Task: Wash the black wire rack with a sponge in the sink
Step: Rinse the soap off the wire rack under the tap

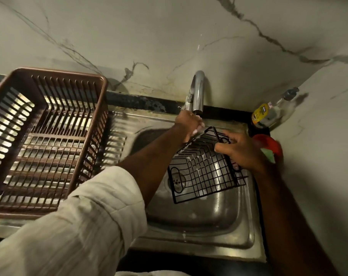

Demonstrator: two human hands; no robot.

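Note:
The black wire rack stands tilted in the steel sink, its lower edge near the drain and white foam on some wires. My left hand is just under the tap spout, fingers curled on the rack's upper left edge, with foam on the fingertips. My right hand grips the rack's upper right side, thumb on the front and fingers wrapped behind. A green piece that looks like a sponge lies in a red bowl right of the sink, in neither hand.
The chrome tap arches over the back of the sink. A large brown slatted plastic basket sits on the drainboard at the left. A dish-soap bottle lies in the back right corner against the marble wall.

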